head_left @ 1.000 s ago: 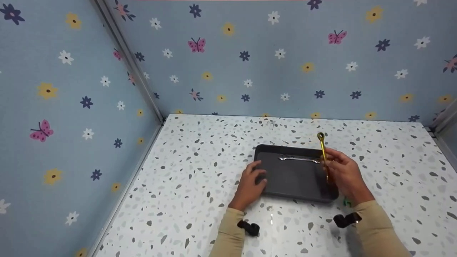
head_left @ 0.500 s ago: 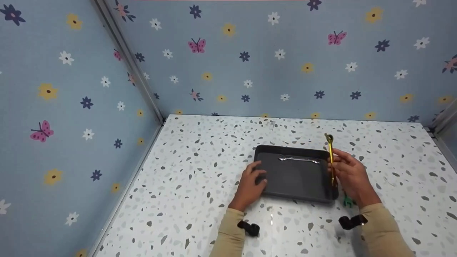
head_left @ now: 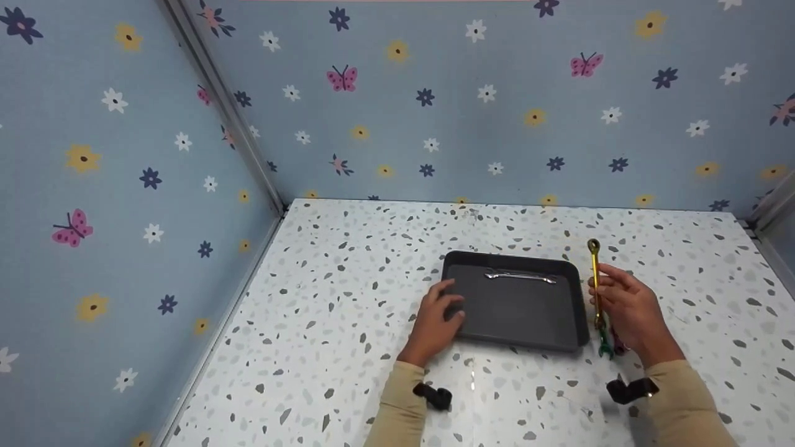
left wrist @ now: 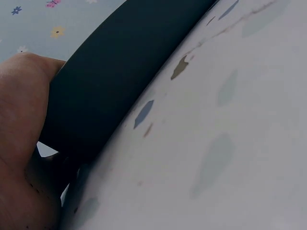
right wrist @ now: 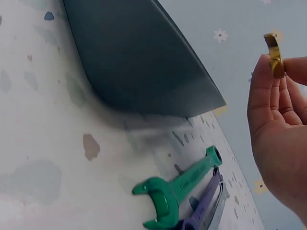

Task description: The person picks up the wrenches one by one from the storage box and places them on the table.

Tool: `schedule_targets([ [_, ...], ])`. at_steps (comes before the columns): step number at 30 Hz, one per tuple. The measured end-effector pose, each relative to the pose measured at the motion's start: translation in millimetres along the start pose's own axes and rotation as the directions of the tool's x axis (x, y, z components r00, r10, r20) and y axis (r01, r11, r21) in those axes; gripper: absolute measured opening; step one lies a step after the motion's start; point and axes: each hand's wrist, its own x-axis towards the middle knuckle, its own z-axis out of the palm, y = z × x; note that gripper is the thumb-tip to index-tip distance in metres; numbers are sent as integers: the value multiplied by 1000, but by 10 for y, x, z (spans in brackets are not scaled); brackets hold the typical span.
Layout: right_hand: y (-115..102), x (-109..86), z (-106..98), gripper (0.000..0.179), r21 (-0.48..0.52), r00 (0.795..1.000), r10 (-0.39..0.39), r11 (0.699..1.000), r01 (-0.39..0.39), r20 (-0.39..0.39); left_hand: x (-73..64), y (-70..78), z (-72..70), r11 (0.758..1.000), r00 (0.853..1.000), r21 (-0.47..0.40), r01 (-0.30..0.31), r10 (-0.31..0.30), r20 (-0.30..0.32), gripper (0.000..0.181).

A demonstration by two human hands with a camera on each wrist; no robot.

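My left hand (head_left: 435, 323) holds the left edge of a dark grey tray (head_left: 509, 316), its fingers bent over the rim. Against the tray's outer wall (left wrist: 110, 72), part of that hand shows in the left wrist view. A silver wrench (head_left: 520, 277) lies along the far side inside the tray. Just right of the tray, my right hand (head_left: 636, 313) pinches a gold combination wrench (head_left: 596, 273) between thumb and fingers, its ring end up. Below that hand, a green wrench (right wrist: 192, 179), a purple wrench (right wrist: 206, 199) and a greyish tool (right wrist: 220, 203) lie close together.
The speckled white table (head_left: 335, 298) extends around the tray. Blue floral walls (head_left: 397, 112) stand behind and on the left, joined by a metal corner post (head_left: 223, 99). Black wrist mounts (head_left: 630, 390) sit on both sleeves.
My right hand has moved right with the gold wrench, from above the tray's right side to beyond its rim. More of the green wrench now shows. My left hand and the tray stay put.
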Motion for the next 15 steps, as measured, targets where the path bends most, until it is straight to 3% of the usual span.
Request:
schedule_targets([
  [4,-11,-31,-76,36,43,1000,9,999,-9,-8,-1,8,-5,1000,1000,1,-9,9,-8,29],
  [10,-2,-87,-198,38,-16,999,9,1000,-10,-53,-15,10,-13,999,999,2,-47,47,-20,27],
  [15,-8,-131,-293,40,-77,996,42,996,-48,-75,-18,13,-8,999,999,-2,-43,43,-31,27],
])
